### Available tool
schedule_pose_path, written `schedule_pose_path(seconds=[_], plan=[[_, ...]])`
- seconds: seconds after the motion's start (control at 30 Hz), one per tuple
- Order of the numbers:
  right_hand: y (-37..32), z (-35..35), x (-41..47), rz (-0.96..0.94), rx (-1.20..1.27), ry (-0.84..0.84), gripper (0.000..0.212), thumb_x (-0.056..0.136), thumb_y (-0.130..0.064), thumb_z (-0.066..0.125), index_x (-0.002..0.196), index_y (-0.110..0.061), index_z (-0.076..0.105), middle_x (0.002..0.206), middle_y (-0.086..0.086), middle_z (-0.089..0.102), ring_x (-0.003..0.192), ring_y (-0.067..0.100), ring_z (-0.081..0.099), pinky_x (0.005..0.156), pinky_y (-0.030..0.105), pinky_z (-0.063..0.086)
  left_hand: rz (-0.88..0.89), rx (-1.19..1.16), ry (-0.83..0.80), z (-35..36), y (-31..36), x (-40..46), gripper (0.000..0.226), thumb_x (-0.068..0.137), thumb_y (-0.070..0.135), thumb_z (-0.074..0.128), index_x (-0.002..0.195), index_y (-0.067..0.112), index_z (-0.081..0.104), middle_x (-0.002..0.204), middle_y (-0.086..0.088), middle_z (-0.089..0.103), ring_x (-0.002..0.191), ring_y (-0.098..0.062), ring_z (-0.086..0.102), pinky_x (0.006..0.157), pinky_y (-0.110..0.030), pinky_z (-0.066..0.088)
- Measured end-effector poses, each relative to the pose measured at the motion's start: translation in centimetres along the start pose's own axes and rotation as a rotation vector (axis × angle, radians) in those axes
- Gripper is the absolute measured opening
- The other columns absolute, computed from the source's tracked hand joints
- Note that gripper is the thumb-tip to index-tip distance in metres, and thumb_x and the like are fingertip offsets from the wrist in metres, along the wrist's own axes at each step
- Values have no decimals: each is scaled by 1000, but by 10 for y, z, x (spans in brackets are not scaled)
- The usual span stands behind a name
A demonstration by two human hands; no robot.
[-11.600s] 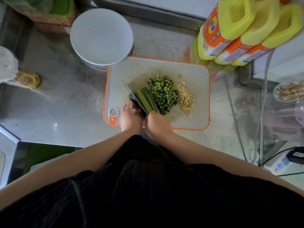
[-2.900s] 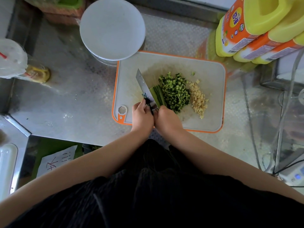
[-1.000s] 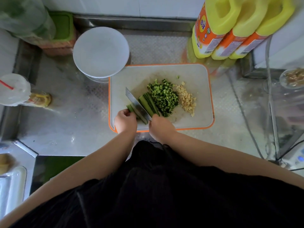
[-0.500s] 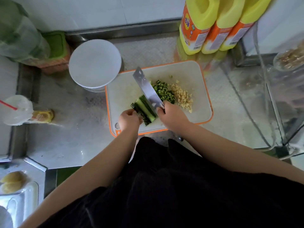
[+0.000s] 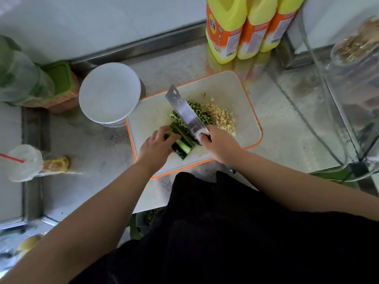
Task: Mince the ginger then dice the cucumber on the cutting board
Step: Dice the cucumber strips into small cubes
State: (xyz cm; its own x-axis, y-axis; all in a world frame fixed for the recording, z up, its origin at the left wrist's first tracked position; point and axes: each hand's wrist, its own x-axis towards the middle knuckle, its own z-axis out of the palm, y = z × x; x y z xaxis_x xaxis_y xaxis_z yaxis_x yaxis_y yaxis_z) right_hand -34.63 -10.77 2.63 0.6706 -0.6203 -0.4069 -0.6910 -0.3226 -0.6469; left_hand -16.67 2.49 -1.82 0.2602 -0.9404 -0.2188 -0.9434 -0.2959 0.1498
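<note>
Steel first: the knife (image 5: 185, 112) is in my right hand (image 5: 220, 145), fingers wrapped round a handle I cannot see, with one finger up against the heel of the blade. The blade runs away from me and to the left, tilted so its flat face shows, and it hangs over the cutting board (image 5: 242, 103) rather than resting on it, as far as I can judge.

My left hand (image 5: 154, 147) sits just left of the blade, fingers curled down onto the cucumber strips (image 5: 181, 143), pinning the bundle to the board. The strips lie with their long axis roughly along the blade's line, near end pointing at me, far end running under the blade. That is the relation that matters: to dice, I judge the edge has to cross the strips, so either the bundle or the knife needs turning. The left hand is the nearer one to do it.

Beyond the blade lies the diced cucumber (image 5: 200, 112), partly hidden by the steel, and touching its right side the minced ginger (image 5: 220, 118), which looks finished. How much strip length remains under blade and fingers I cannot tell. A white round lid (image 5: 109, 92) stands on the table just left of the board.
</note>
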Motion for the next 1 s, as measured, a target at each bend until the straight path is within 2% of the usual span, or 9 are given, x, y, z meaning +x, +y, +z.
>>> schedule_pose_path(seconds=[0.1,0.17,0.3,0.4,0.47,0.7,0.87,1.0], plan=[[5,0,-2,5,1,-6,28,100,-29,42,80,-9,39,62,4,43,53,20,40,48,32,23,151,104,-2,-4,-7,9,62,61,17,90,117,19,65,121,-14,56,96,-36,58,73,-46,54],[7,1,-4,3,-2,-10,30,100,-29,42,78,-10,37,59,4,41,50,19,38,47,32,22,217,146,19,-7,-9,12,62,54,20,93,111,17,67,116,-13,59,94,-37,58,73,-45,53],[10,2,-5,11,-23,-13,29,100,-30,42,80,-9,41,59,3,43,51,19,42,48,32,24,275,148,49,-7,-12,14,60,53,24,93,107,17,67,112,-11,61,99,-37,58,79,-45,52],[9,1,-6,9,-29,-31,34,100,-28,42,69,-19,31,56,3,41,49,19,39,48,33,24,291,141,37,-6,-14,16,60,52,27,94,105,17,67,110,-9,61,100,-35,57,82,-44,52],[9,2,-7,6,-37,-35,37,100,-28,42,67,-21,27,56,3,41,49,19,38,49,33,24,311,141,36,-7,-16,18,60,50,28,94,103,17,67,108,-9,62,99,-34,56,82,-44,52],[8,3,-9,-8,-47,-34,36,100,-29,43,68,-19,29,56,2,40,47,17,37,48,32,23,362,155,-8,-11,-19,25,57,47,29,95,95,16,67,98,-10,62,91,-34,59,78,-41,52],[10,5,-8,-10,-44,-25,33,100,-28,43,72,-15,33,55,2,40,48,19,37,49,33,24,446,168,-39,-14,-23,28,48,53,31,93,87,13,66,90,-9,61,78,-30,58,68,-37,51],[13,6,-10,-20,-53,-24,30,100,-29,44,78,-10,37,54,2,39,46,18,35,48,31,23,538,108,38,-2,-37,25,33,72,27,84,95,10,67,93,-9,63,78,-31,59,64,-37,53]])
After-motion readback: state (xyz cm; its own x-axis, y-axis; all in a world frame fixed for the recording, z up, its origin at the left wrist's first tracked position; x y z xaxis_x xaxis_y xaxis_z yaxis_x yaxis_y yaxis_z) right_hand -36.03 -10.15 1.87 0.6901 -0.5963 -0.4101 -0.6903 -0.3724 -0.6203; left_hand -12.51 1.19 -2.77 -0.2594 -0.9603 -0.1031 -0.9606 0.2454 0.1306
